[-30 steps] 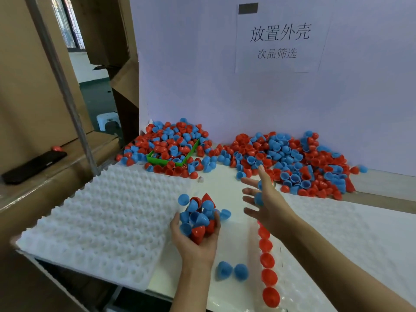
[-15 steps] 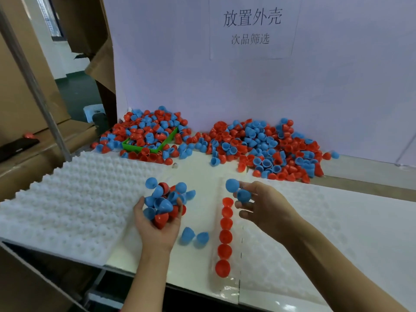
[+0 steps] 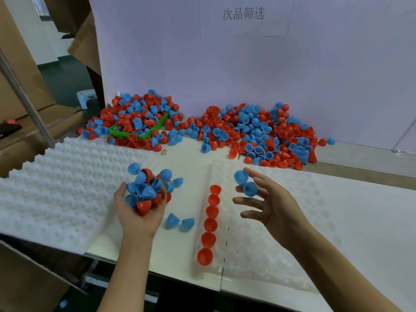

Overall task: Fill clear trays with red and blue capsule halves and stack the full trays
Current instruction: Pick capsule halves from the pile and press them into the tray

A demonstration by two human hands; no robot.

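While my left hand [image 3: 139, 212] cups a heaped bunch of blue and red halves [image 3: 149, 189], fingers curled up round them from below, the risk I judge nearest is a spill: the heap stands well above my fingertips, and any tilt of the wrist would send the top ones rolling. Two blue halves [image 3: 180, 222] already lie loose on the table [image 3: 191, 154], just left of the red row [image 3: 209, 224]. My right hand [image 3: 267, 206] is spread wide, just right of the red row's far end, with two blue halves [image 3: 245, 183] pinched lightly near the tips of the upper fingers; that hold looks loose to me, and one could drop and bounce out of its socket.

The clear tray [image 3: 281, 244] lies flat, and the red row fills part of its left edge column: six halves, domes up as far as I can tell, the row's long axis running from me towards the back wall. The rest of the tray, right of the red row, shows no halves. The white dimpled stack [image 3: 56, 194] sits well left of the red row, and the loose piles [image 3: 258, 136] beyond the red row's far end
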